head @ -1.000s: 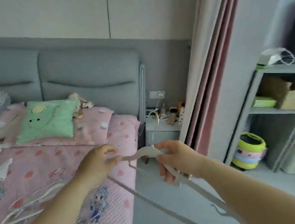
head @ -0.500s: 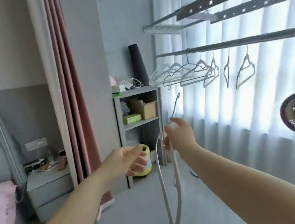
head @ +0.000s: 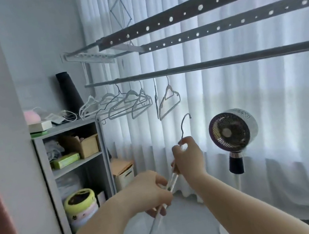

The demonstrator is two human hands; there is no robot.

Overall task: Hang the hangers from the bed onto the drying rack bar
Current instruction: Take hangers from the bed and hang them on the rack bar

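both hands, left hand [head: 152, 193] and right hand [head: 189, 158], grip a hanger [head: 173, 182] below the bar [head: 222, 62].
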